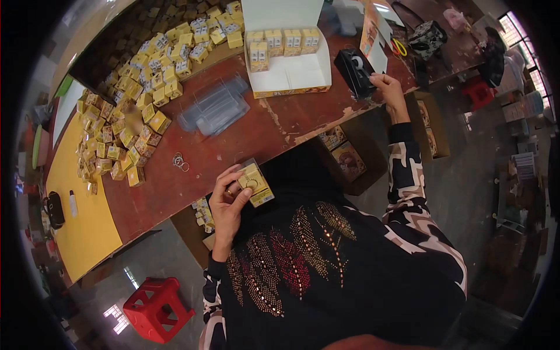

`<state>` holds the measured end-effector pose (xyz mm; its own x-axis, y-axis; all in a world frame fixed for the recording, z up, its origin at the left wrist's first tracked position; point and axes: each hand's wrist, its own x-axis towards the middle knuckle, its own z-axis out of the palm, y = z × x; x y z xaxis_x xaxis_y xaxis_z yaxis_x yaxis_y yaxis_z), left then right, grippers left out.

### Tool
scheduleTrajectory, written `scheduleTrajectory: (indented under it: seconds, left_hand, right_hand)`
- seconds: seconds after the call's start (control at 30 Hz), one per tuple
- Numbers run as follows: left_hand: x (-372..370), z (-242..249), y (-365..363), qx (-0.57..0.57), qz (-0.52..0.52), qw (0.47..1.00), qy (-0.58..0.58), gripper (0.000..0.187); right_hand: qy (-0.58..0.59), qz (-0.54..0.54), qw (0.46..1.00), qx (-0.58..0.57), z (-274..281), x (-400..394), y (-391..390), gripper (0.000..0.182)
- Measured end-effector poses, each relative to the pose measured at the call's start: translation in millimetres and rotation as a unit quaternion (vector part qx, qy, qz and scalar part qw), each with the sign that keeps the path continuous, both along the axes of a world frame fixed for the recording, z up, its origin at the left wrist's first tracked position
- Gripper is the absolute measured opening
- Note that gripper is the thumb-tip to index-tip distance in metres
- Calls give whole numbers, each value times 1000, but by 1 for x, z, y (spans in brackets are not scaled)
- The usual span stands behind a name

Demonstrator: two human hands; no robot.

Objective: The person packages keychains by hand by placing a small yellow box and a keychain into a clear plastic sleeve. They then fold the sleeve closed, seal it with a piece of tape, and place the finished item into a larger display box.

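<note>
My left hand point(228, 201) is closed on a small yellow box point(260, 192) with a clear plastic piece, held in front of my chest at the table's edge. A ring shape shows on the box under my thumb. My right hand point(388, 90) is at the black tape dispenser point(354, 73), fingertips pinched together beside its front end; what they hold, if anything, is too small to make out. Left of the dispenser stands an open white display box point(291, 76) with several small yellow boxes point(299, 41) inside.
Many small yellow boxes point(131, 131) lie piled on the left of the red table point(256, 131). Clear plastic sleeves point(217, 108) and metal rings point(181, 162) lie nearer. Cartons point(350, 157) stand below the edge, and a red stool point(156, 309) is at lower left.
</note>
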<state>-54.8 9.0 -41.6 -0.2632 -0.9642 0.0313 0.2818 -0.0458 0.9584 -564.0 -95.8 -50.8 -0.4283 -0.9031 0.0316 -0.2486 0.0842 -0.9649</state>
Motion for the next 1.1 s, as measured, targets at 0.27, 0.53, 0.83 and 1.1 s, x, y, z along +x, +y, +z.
scheduleTrajectory:
  seconds: [0.27, 0.53, 0.83, 1.1]
  left_hand:
    - [-2, -9, -5, 32, 14, 999, 22, 39]
    - [-9, -9, -7, 47, 11, 998, 32, 38]
    - [-18, 8, -16, 130, 1, 983, 128, 40]
    - [-23, 19, -23, 115, 11, 976, 186, 41]
  right_hand:
    - [-167, -84, 977, -104, -19, 19, 17, 31]
    - [-153, -60, 975, -146, -42, 14, 30, 24]
    - [35, -105, 979, -169, -42, 26, 28, 16]
    - [2, -110, 969, -223, -58, 9, 34, 11]
